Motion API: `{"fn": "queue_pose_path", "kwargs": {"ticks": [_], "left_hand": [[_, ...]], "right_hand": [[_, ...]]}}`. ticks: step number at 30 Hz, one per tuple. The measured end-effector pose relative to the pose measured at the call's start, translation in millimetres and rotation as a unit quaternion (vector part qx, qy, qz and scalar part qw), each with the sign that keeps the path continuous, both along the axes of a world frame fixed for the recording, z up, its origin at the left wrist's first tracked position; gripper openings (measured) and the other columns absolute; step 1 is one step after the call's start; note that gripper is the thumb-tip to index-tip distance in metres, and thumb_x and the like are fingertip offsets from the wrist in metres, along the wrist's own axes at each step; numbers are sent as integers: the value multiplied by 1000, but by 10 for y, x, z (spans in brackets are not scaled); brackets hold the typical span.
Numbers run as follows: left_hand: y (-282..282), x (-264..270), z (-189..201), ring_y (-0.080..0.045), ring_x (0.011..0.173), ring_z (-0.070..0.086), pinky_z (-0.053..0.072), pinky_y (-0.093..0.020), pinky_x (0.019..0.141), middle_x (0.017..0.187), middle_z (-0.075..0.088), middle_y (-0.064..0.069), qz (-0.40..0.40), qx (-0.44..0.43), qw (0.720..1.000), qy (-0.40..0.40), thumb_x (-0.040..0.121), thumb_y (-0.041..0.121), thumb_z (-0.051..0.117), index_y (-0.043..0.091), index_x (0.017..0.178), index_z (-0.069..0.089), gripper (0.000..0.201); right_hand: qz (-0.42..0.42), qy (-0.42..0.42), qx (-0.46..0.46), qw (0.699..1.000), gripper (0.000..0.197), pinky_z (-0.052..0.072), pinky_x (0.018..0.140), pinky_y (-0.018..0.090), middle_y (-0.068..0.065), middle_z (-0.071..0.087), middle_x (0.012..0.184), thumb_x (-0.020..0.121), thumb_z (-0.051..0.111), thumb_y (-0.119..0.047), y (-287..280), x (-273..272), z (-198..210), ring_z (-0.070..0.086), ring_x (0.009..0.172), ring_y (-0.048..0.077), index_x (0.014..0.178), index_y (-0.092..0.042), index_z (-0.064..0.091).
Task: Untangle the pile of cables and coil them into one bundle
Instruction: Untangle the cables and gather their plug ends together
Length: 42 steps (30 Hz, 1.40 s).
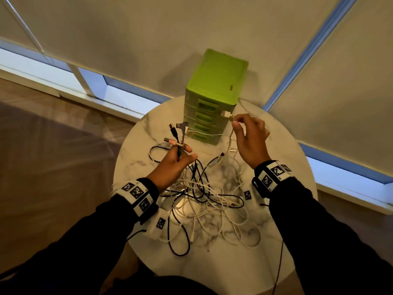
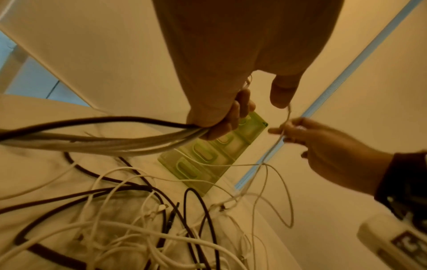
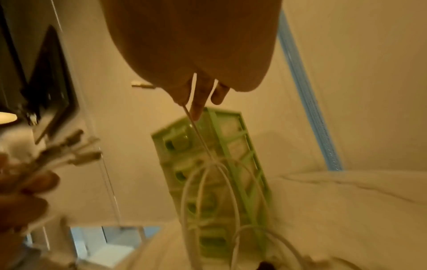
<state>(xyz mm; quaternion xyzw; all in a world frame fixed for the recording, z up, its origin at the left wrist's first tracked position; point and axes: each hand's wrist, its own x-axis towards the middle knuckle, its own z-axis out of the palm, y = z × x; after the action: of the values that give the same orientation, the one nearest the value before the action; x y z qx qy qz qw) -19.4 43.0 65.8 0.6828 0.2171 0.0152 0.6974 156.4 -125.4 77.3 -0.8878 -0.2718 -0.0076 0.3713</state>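
Step in hand: I judge I'm midway through the untangling, gathering cable ends one by one before any coiling starts.
Left hand: my left hand [image 1: 173, 160] is fisted around a bunch of collected cables, black and white together, raised above the table; their plug ends [image 1: 176, 129] fan upward out of the fist.
Right hand: my right hand [image 1: 251, 138] pinches a thin white cable [image 1: 230, 137] just below its connector [image 1: 226, 114] between thumb and forefinger, the other fingers loosely spread. It is lifted in front of the drawer unit.
Pile: the tangle of cables [image 1: 204, 199] lies on the round marble table [image 1: 297, 167], between my wrists and toward the near edge, black and white strands looped over each other. Most of it looks unsorted.
White cable's run: from the pinch it drops down into the pile; in the left wrist view it passes through other loops, so I cannot tell whether it is free.
Drawer unit: the green drawer unit [image 1: 214, 88] stands upright at the table's far edge, close behind both hands.
Next move, as I judge it: bring the pinched end across to the left fist and add it to the bunch, drawing slowly so a snag shows before it tightens.
Risk: pulling hard could knot the loops or drag the pile off the near edge.
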Motion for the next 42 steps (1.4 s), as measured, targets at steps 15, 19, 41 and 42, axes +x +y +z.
{"fn": "queue_pose_path", "kwargs": {"ticks": [15,19,41,42], "left_hand": [[-70,-268,328,-27,133,50,38,-40,106,141,57,-8,-38,-51,996,-60,86,87,31,20,149,38,92],[16,-352,369,-21,135,53,34,-52,117,141,61,-5,-40,-101,990,-89,97,69,41,25,145,46,66],[894,-542,787,-11,55,29,31,-29,58,59,31,8,136,16,971,-196,97,24,66,24,76,42,32],[859,-536,721,-12,54,27,29,-30,57,59,30,8,138,9,973,-187,96,21,66,25,76,43,32]], "right_hand": [[97,174,208,957,12,58,70,30,6,74,88,99,63,-18,398,-1393,426,72,81,19,100,-8,57],[112,162,177,964,17,61,74,36,6,74,87,95,68,-20,405,-1519,503,74,81,16,96,-9,55],[-78,16,-168,983,41,32,89,42,3,70,83,107,30,-48,77,-1111,-245,66,90,33,92,-25,60],[-117,5,-130,985,41,31,85,40,6,71,84,106,32,-47,120,-1071,-150,66,89,34,93,-23,62]]}}
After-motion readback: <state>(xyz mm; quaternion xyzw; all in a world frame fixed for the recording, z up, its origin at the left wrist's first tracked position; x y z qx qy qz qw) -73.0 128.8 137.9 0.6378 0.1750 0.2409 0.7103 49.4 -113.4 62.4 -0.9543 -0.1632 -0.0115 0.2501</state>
